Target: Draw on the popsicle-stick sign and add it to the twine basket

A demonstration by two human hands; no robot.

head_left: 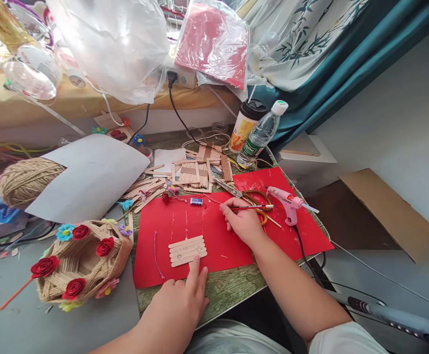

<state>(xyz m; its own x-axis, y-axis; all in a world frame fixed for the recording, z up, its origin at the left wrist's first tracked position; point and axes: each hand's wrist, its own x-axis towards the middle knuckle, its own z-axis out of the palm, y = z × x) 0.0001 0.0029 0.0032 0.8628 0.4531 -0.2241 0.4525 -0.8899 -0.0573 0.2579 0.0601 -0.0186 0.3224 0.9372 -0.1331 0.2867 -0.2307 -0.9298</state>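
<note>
The left hand (180, 301), grip loose, touches the stick panel (187, 250); right of that panel, the right hand (243, 222) clasps a pencil (255, 207).

Head cam, facing fwd + down.

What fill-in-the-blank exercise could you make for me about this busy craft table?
1. The right hand holds a pencil over a sheet coloured ____.
2. On the wooden stick panel, which the left hand touches, two six-pointed ____ are drawn.
3. The glue gun has a body coloured ____.
4. Beside the bottle, the cup has a lid coloured ____.

Missing words: red; stars; pink; black.
</note>
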